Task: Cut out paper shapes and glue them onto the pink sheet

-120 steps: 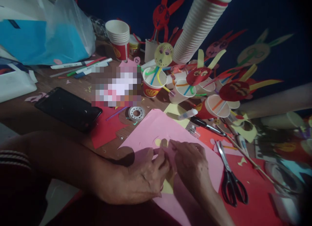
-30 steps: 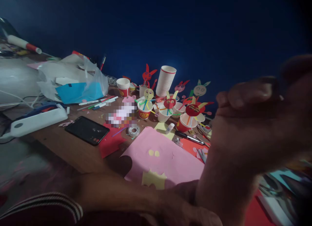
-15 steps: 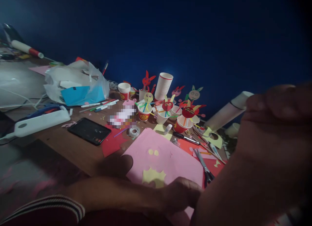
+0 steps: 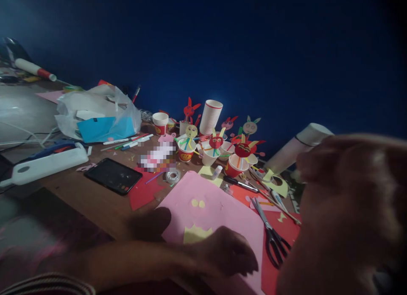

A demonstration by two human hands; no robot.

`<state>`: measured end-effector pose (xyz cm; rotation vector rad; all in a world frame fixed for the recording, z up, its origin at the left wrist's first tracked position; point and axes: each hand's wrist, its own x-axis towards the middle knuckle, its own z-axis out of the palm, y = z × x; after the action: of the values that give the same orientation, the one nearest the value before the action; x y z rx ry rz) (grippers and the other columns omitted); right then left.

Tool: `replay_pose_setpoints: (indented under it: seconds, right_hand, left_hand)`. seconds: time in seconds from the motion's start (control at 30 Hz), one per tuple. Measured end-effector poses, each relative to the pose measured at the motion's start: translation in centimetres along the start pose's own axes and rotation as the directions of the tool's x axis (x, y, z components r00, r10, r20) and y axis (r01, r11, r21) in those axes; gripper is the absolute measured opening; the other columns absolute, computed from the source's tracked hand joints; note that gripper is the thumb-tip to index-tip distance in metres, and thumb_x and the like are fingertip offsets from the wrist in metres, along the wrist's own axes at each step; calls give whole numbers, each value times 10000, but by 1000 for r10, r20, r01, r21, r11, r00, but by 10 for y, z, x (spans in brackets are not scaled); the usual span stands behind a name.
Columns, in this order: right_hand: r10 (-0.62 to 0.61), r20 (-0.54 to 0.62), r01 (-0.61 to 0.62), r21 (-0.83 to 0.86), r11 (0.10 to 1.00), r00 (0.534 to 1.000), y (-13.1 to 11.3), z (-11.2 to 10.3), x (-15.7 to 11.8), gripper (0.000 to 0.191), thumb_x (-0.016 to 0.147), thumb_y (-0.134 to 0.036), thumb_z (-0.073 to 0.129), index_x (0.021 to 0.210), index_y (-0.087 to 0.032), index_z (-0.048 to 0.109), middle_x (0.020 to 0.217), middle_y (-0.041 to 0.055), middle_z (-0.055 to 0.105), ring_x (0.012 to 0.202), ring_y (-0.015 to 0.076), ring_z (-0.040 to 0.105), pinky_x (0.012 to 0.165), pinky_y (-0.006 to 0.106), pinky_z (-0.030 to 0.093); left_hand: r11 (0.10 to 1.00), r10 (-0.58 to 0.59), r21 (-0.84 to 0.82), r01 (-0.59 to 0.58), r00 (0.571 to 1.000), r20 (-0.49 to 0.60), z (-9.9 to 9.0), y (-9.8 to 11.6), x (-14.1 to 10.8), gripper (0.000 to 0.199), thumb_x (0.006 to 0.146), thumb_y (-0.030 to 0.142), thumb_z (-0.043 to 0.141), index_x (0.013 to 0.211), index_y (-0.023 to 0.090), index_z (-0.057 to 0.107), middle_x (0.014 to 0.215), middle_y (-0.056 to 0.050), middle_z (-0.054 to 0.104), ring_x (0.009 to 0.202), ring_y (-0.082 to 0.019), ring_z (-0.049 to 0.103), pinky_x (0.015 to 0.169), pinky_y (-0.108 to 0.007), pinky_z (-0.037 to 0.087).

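Note:
My left hand [image 4: 232, 254] is low over a large pink paper sheet [image 4: 238, 214]. Its fingers are bent down and close together; whatever is under them is hidden. Beside its knuckles lies a yellow paper piece [image 4: 195, 234] with a jagged upper edge. Two small pale-yellow ovals [image 4: 198, 203] rest higher on the sheet. My right hand [image 4: 352, 180] is raised at the right, close to the camera, dark and blurred, so its grip cannot be made out. Black-handled scissors [image 4: 276, 240] lie between the hands, at the pink sheet's right edge.
Paper cups with rabbit-faced figures [image 4: 215, 143] stand behind the sheet, near a tall cup stack [image 4: 211, 117]. A phone [image 4: 113, 175], tape roll [image 4: 173, 176], glue stick [image 4: 217, 172] and black marker [image 4: 241, 184] lie around it. Further left are a plastic bag [image 4: 68, 112] and white power strip [image 4: 51, 164].
My left hand has come away from my right wrist, its fingers now bent over the pink sheet. My right hand has shifted slightly down and right, uncovering the scissors' handles.

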<state>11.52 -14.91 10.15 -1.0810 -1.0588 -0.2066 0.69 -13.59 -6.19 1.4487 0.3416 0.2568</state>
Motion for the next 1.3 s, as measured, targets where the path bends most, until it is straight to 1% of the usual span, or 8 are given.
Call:
replay_pose_setpoints:
  seconds: [0.07, 0.13, 0.23, 0.3, 0.4, 0.67, 1.07, 1.3]
  right_hand:
    - [110, 227, -80, -135, 988, 968, 12, -13, -18, 100, 811, -183, 574, 808, -193, 674, 573, -30, 572, 490, 93, 522, 434, 218, 392]
    - [168, 457, -87, -192, 977, 874, 35, -29, -40, 115, 832, -200, 556, 840, -228, 668, 576, -38, 597, 510, 103, 559, 473, 214, 435]
    - [246, 673, -43, -303, 952, 698, 76, -47, -77, 107, 845, -209, 549, 888, -224, 646, 656, -16, 650, 569, 126, 602, 529, 235, 464]
    - [195, 726, 65, -313, 948, 659, 97, -52, -100, 126, 849, -186, 537, 919, -221, 636, 796, 17, 695, 701, 160, 635, 621, 272, 475]
    - [171, 782, 221, -367, 904, 599, 113, -53, -128, 141, 861, -161, 504, 900, -211, 630, 740, 22, 676, 656, 175, 592, 614, 303, 409]
    - [136, 807, 327, -379, 866, 575, 122, -54, -158, 170, 865, -139, 460, 855, -219, 610, 678, 0, 633, 625, 167, 534, 692, 339, 285]
    - [177, 853, 428, -413, 804, 490, 122, -52, -170, 122, 756, -109, 538, 776, -216, 592, 687, 11, 588, 663, 173, 475, 710, 379, 247]
    - [137, 862, 487, -399, 777, 487, 123, -49, -167, 151, 750, -93, 540, 788, -229, 594, 667, -1, 584, 633, 168, 462, 676, 369, 236]
  left_hand:
    - [954, 139, 279, -108, 986, -92, -38, 12, -5, 184, 764, 271, 553, 800, 144, 680, 794, -38, 655, 736, -130, 586, 685, -239, 472]
    - [895, 134, 446, -14, 961, -240, -81, 24, -9, 220, 815, 243, 465, 827, 139, 658, 776, -35, 653, 716, -127, 583, 658, -234, 463]
    - [622, 274, 778, 92, 905, -326, -130, 33, -11, 240, 800, 155, 431, 902, 142, 648, 951, -61, 643, 923, -173, 555, 843, -317, 419]
    - [431, 285, 887, 167, 907, -309, -143, 31, -10, 237, 804, 170, 429, 871, 156, 656, 992, -67, 628, 981, -200, 525, 888, -356, 386]
    - [298, 162, 922, 246, 939, -303, -140, 21, -8, 185, 790, 241, 485, 731, 166, 644, 901, -61, 624, 942, -217, 530, 813, -343, 406]
    - [198, 48, 921, 335, 935, -351, -126, 4, 4, 132, 720, 311, 585, 718, 184, 618, 868, -51, 583, 1008, -253, 498, 833, -354, 368]
    - [233, -52, 922, 308, 951, -304, -114, 10, 12, 69, 739, 229, 525, 715, 185, 573, 841, -25, 566, 845, -185, 517, 713, -294, 364]
    - [271, -52, 921, 281, 959, -277, -113, 6, 11, 127, 733, 126, 465, 646, 183, 539, 768, -14, 569, 783, -156, 526, 679, -270, 356]
